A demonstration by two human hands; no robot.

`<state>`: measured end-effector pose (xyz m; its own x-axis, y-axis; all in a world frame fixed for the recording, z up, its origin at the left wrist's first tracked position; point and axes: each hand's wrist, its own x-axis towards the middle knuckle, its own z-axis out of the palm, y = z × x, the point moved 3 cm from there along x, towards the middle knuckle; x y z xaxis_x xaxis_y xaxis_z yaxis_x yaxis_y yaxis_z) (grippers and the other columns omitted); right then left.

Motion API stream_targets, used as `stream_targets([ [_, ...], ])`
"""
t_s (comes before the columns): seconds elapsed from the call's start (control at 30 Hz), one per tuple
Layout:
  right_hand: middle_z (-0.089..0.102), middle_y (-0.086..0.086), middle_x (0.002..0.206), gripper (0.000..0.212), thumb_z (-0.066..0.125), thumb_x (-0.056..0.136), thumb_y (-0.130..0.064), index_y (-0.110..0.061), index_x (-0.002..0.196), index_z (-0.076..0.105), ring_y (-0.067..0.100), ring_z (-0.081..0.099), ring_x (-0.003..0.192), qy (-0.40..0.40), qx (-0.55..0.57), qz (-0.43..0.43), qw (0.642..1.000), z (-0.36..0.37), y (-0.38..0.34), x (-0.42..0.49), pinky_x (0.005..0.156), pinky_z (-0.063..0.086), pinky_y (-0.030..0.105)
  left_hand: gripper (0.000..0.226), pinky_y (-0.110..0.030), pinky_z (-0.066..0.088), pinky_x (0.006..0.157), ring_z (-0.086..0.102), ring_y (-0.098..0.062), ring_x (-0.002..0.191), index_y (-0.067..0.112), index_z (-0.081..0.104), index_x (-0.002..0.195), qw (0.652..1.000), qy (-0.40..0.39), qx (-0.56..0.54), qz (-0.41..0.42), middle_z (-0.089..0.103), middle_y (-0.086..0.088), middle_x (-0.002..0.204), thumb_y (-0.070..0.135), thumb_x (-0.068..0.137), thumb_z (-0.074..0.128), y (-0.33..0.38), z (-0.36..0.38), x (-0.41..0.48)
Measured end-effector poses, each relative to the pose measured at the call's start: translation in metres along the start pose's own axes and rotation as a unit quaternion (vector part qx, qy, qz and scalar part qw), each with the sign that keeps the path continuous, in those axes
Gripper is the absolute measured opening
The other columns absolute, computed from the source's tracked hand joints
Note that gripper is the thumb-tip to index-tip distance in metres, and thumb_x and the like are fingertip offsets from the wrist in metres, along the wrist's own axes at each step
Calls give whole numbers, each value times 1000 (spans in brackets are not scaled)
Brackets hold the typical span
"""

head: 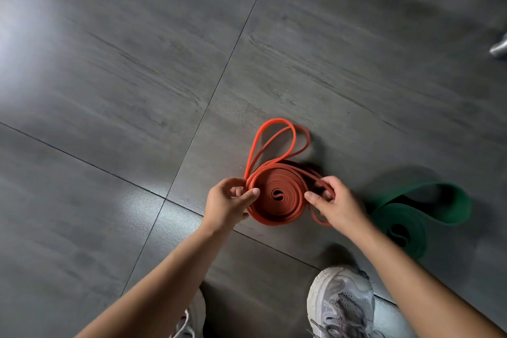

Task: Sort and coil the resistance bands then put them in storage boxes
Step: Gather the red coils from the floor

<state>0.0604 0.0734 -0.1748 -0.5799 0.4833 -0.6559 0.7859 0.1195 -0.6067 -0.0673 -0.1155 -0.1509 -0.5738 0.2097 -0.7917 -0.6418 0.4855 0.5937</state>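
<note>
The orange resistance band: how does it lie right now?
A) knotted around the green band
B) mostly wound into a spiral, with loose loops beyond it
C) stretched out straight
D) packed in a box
B: the orange resistance band is a flat spiral held between the left hand and right hand, two loose loops lying past it on the floor.

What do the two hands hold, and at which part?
Both hold the orange rubber resistance band: the left hand grips the coil's left edge, the right hand pinches its loose outer strands.

Dim, even light, pale glare on the floor [137, 77] at left, soft shadows, blurred wide-angle edges.
</note>
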Motion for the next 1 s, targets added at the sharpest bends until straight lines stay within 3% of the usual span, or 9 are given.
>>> stream_targets([
  [0.1, 56, -4, 69, 19, 72, 80, -27, -23, 91, 58, 26, 58, 67, 12, 9, -11, 1000, -7, 0, 6, 74, 53, 50, 20, -29, 55, 54, 60, -16, 75, 11, 62, 96, 999, 10, 45, 18, 52, -3, 79, 14, 80, 74, -5, -5, 0],
  [0.3, 54, -12, 64, 25, 78, 73, -33, -25, 82, 57, 13, 53, 65, -25, -8, -40, 999, 8, -10, 7, 70, 48, 36, 17, -27, 55, 52, 60, -15, 70, 9, 56, 79, 999, 30, 38, -3, 58, -8, 80, 16, 82, 72, -17, -8, 2],
  [0.43, 55, -10, 63, 27, 78, 73, -34, -26, 73, 53, 16, 55, 64, 2, -29, -33, 999, 7, -7, 9, 65, 46, 30, 19, -34, 58, 64, 62, -10, 75, 13, 55, 88, 999, -30, 9, -15, 57, -2, 85, 12, 81, 72, -16, -3, -2],
  [0.53, 61, -9, 67, 32, 82, 67, -37, -25, 73, 53, 14, 56, 64, -25, -27, -30, 999, 7, -5, 7, 66, 47, 30, 24, -42, 57, 72, 61, -14, 79, 13, 52, 95, 997, -64, -25, -40, 55, -5, 92, 5, 81, 70, -21, -3, -5],
  [0.63, 66, -8, 88, 43, 87, 61, -31, -27, 88, 54, 15, 61, 81, -73, -48, -24, 996, 3, -2, 7, 79, 49, 34, 23, -27, 56, 57, 59, -12, 72, 13, 53, 90, 999, -31, -13, -12, 54, -4, 84, 4, 80, 71, -19, -7, -3],
  [0.77, 59, -8, 76, 39, 80, 67, -12, -31, 87, 53, 14, 52, 65, -95, -101, -38, 990, -9, -7, 14, 70, 49, 34, 25, -19, 52, 51, 59, -10, 67, 11, 53, 90, 1000, -3, 22, 19, 56, -2, 79, 7, 78, 74, -16, -5, 0],
  [0.9, 53, -10, 63, 17, 62, 78, -15, -29, 83, 55, 21, 52, 66, -43, -223, -80, 971, -19, -23, 24, 60, 35, 26, 26, -20, 53, 52, 60, -10, 68, 7, 52, 90, 1000, -12, 10, -22, 58, -3, 80, 12, 78, 75, -27, 2, -5],
  [1.0, 56, -6, 69, 10, 58, 83, -16, -22, 90, 62, 21, 52, 68, 47, -190, -101, 975, -28, -35, 27, 63, 35, 26, 24, -28, 56, 54, 61, -13, 65, 8, 54, 87, 998, 25, 64, 10, 59, -6, 83, 14, 78, 75, -28, 0, -2],
])
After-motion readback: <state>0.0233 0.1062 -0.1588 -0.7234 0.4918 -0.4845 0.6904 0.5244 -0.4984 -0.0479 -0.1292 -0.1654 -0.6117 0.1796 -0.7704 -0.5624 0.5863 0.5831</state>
